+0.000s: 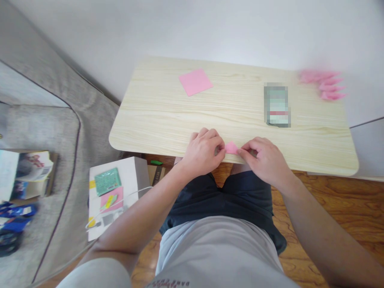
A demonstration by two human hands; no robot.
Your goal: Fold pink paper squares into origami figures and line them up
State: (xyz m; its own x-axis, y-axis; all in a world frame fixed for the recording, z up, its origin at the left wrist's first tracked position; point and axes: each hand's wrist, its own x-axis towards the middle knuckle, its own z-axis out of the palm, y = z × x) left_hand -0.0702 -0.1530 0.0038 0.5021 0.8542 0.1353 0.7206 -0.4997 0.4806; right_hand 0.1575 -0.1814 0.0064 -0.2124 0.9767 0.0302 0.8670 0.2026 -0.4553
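A small folded piece of pink paper [231,147] is held at the front edge of the wooden table [156,116]. My left hand [204,149] pinches its left corner between thumb and fingers. On the opposite side, my right hand [264,157] has the right corner in a pinch. The paper's middle rises to a low peak between both hands, and its ends are hidden by my fingertips. Farther back lies a flat square sheet of pink paper [196,82]. Several folded pink paper pieces [330,85] sit in a blurred cluster at the back right.
A pixelated phone-like object [277,105] lies right of centre on the table. Below left, a white box [140,176] carries a green packet [107,181], pink paper and a white cable [132,194]. A grey sofa [54,132] holding several items stands at the left.
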